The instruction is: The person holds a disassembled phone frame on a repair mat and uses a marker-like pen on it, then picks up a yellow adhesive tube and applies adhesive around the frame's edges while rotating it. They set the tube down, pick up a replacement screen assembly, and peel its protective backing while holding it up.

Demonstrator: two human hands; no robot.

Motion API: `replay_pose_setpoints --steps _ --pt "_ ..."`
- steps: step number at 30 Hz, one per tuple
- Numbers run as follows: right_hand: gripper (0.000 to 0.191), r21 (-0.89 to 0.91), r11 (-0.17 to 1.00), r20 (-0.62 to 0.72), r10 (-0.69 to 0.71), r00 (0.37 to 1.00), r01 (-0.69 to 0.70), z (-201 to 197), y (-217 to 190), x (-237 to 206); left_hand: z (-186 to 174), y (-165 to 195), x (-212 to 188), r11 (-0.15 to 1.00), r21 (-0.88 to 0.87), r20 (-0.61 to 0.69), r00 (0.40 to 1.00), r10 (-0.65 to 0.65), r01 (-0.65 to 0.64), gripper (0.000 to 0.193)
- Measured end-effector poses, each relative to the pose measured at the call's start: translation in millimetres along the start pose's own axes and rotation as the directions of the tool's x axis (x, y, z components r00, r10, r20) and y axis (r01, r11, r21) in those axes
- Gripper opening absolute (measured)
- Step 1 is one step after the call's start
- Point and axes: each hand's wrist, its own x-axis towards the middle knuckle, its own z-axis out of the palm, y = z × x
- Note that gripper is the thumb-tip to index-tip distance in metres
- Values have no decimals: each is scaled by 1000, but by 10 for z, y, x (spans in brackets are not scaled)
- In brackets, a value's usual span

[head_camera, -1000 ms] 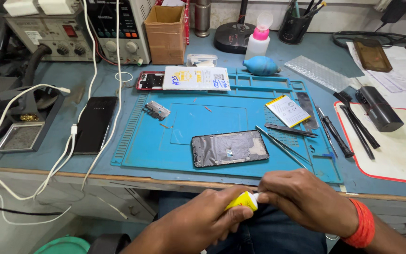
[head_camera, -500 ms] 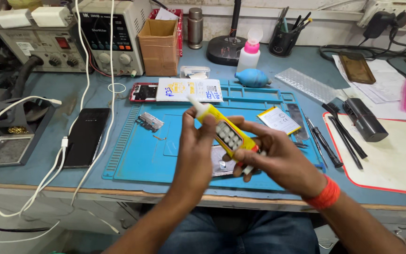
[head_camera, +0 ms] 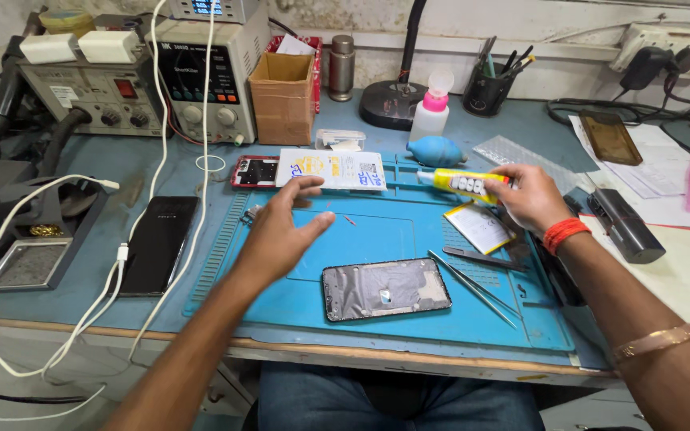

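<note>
R hand point(head_camera: 530, 195) clamped on yellow glue tube point(head_camera: 463, 183), held level, nozzle to the left, above blue mat point(head_camera: 377, 231) near loose battery point(head_camera: 479, 227). L hand point(head_camera: 281, 231) over mat, fingers spread, holding nothing. Opened phone point(head_camera: 385, 289) flat on mat btwn forearms, tweezers point(head_camera: 473, 286) just beside.

Bright, even light falls from above. Soft shadows lie under the left hand point(head_camera: 281, 231) on the blue mat point(head_camera: 377, 319). Edges bow slightly.
</note>
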Motion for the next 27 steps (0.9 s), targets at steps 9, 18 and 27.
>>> replay_pose_setpoints --steps 9,18,27 --pt "42 -191 955 -166 -259 951 227 173 -389 -169 -186 42 733 780 536 244 944 223 -323 96" --pt "39 -121 927 -98 -368 925 356 103 -673 -338 -314 291 971 759 630 402 905 -139 -164 113" --pt "40 -87 923 -88 -383 920 376 67 -674 -381 -263 171 1045 749 611 373 928 14 -257 115"
